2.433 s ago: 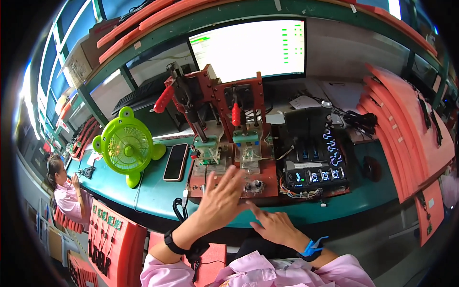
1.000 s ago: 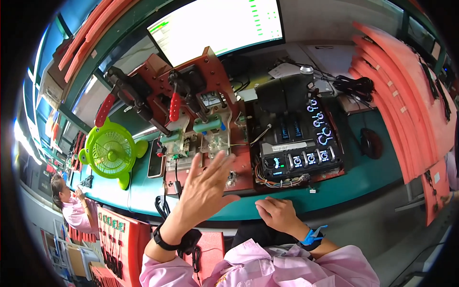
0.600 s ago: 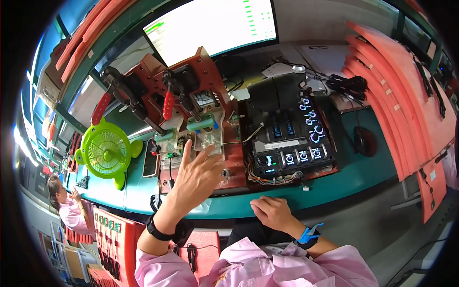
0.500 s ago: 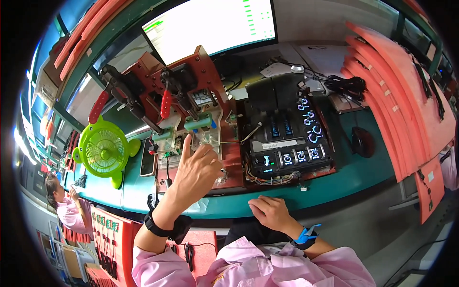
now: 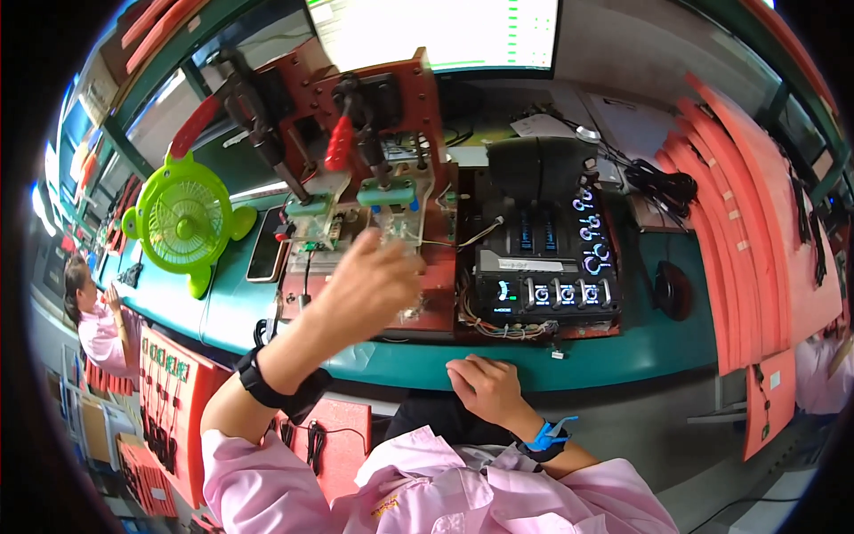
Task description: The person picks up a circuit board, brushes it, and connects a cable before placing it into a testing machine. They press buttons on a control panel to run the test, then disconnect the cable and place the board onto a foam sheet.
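My left hand (image 5: 378, 278), blurred by motion, hovers over the front of a red test fixture (image 5: 438, 298). Its fingers are too smeared to read, and the hand hides part of the clear plates below. Two toggle clamps with red handles rise above the fixture; the nearer handle (image 5: 339, 142) stands above a green pressing block (image 5: 388, 192). My right hand (image 5: 485, 384) rests at the bench's front edge with its fingers curled in and nothing visible in them. Beyond it sits a black control panel (image 5: 544, 267) with lit knobs and exposed wires along its front.
A green fan (image 5: 184, 224) and a phone (image 5: 266, 245) are left of the fixture. A monitor (image 5: 436, 34) stands behind. A mouse (image 5: 672, 290), coiled black cable (image 5: 661, 185) and stacked pink foam sheets (image 5: 752, 240) are at right. Another person (image 5: 107, 320) sits far left.
My left hand has shifted a little right and blurred across the fixture. The view has tilted, so the bench things sit differently. My right hand stays at the bench edge.
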The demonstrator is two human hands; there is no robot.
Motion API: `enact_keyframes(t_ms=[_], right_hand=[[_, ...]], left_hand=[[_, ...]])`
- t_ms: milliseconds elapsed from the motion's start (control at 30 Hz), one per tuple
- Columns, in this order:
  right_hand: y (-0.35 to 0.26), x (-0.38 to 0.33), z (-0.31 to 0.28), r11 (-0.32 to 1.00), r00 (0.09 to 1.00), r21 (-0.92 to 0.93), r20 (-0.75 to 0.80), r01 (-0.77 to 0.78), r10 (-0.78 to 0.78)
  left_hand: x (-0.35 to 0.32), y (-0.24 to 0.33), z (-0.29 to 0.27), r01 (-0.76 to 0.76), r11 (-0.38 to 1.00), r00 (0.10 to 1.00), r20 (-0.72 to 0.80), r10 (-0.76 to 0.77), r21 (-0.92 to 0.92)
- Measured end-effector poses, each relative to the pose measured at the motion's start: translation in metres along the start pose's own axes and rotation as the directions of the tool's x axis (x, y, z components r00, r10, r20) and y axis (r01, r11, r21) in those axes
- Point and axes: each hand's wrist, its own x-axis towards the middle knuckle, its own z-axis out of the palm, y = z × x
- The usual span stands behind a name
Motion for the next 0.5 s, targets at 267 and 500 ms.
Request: enact_keyframes(t_ms=[267,500], right_hand=[[-0.003,0.019,-0.106,0.926,0.981,-0.359,0.189,0.119,-0.053],[-0.014,0.13,-0.121,0.716,0.906,-0.62,0.421,0.321,-0.042]], left_hand=[[-0.05,0.064,0.028,-0.046,0.827,0.997,-0.082,-0.001,-0.561],[-0.048,0.079,0.106,0.23,0.692,0.913,-0.094,-0.397,-0.684]])
